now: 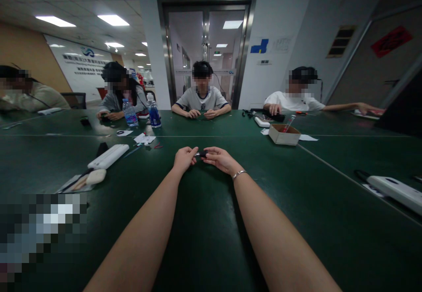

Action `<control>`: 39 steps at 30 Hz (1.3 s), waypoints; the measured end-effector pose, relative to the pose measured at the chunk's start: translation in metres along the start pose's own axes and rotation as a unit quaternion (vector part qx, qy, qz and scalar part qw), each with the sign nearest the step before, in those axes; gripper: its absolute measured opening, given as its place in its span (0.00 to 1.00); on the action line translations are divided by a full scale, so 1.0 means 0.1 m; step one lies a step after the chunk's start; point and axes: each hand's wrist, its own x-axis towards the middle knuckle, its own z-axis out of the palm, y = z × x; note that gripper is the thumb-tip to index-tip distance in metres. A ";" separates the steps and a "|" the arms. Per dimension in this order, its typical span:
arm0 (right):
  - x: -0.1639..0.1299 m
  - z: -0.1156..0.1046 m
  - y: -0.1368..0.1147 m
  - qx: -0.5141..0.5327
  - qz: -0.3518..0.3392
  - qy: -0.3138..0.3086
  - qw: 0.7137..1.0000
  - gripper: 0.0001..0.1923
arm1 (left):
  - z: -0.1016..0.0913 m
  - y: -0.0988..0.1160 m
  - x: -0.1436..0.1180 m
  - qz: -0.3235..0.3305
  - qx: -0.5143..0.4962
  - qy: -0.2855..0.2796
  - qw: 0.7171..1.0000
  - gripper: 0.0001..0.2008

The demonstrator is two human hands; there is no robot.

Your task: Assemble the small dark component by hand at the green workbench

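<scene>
Together, both hands, left hand (185, 158) and right hand (220, 159), pinch a small black object (201, 154).

Dim room under ceiling panels (114, 19)

Light came from upper left; the table (211, 239) stayed dark, edges bowed outward, lower left was pixelated.

A cardboard box (284, 134) sits on the green surface (211, 239) near two water bottles (154, 113), a white power strip (108, 156) and paper scraps (144, 138); four people sit around.
</scene>
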 end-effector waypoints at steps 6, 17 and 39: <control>0.01 -0.02 0.01 -0.008 0.000 -0.004 1.000 0.13 | -0.01 0.01 0.02 -0.021 0.033 0.001 0.999 0.17; 0.04 -0.06 0.04 -0.024 -0.002 -0.021 1.000 0.15 | 0.02 -0.01 0.04 -0.030 0.078 0.014 0.996 0.19; 0.06 -0.06 0.04 -0.009 -0.019 0.046 0.999 0.11 | 0.06 -0.03 0.03 -0.008 -0.076 -0.026 0.997 0.17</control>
